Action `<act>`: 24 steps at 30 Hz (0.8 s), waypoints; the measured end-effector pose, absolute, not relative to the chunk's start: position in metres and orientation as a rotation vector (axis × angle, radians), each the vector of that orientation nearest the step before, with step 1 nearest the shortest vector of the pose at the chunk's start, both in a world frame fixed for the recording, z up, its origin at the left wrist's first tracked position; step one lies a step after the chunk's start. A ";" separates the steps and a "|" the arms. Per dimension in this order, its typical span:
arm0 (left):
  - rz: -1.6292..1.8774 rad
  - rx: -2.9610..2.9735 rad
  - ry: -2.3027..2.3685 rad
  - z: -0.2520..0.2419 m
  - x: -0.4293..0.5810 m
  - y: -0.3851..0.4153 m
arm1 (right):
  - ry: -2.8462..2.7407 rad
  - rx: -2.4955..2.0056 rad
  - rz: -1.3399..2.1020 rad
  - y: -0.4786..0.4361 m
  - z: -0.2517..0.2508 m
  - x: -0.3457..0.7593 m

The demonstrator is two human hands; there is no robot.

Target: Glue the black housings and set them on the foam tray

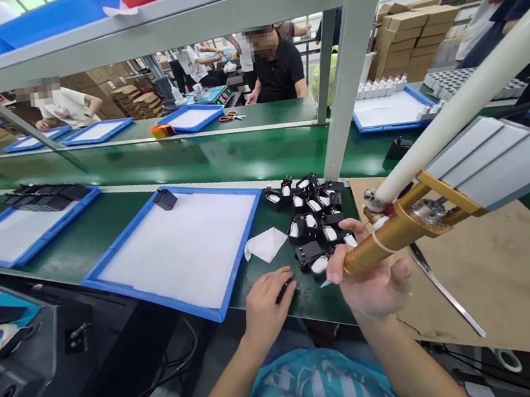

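My left hand point(267, 305) is closed round a small black piece point(283, 290), mostly hidden by the fingers, at the bench's front edge. My right hand point(371, 282) grips the lower end of a gold-coloured cylindrical tool point(373, 244), which slants down to the left. A pale blue tip point(326, 283) shows below that hand's fingers, close to the bench. Just beyond both hands lies a cluster of black plastic housings point(312, 208) with white pieces inside and thin wires. A folded white cloth or paper point(265, 245) rests between this cluster and a blue-rimmed tray.
The blue-rimmed tray point(221, 311) holds one black box point(165, 199). Another tray point(19, 258) at left carries several black boxes. A white pole point(456, 95) and grey finned part point(498, 158) crowd the right. Metal tweezers point(446, 292) lie on brown board point(513, 270). People sit opposite.
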State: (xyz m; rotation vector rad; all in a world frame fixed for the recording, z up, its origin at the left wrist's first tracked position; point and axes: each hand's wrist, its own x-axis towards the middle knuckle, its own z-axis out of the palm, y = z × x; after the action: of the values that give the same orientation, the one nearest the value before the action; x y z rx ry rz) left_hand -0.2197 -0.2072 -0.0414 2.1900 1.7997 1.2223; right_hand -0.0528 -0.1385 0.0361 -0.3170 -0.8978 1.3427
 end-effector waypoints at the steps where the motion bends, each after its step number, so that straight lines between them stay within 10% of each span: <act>1: 1.239 2.169 1.816 -0.041 -0.217 -0.206 | -0.900 -0.320 1.339 -0.139 0.036 -0.052; 10: 0.378 2.357 2.034 -0.036 -0.212 -0.203 | -0.914 -0.331 1.333 -0.147 0.032 -0.036; 24: 0.152 1.951 2.407 0.009 -0.394 -0.165 | -0.886 -0.344 1.274 -0.146 0.026 -0.014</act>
State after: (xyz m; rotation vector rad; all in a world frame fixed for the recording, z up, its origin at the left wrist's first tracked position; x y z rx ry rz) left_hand -0.3942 -0.1654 0.0089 1.9507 2.4067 0.1522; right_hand -0.0144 -0.1465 0.0257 -0.3435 -0.8864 1.2740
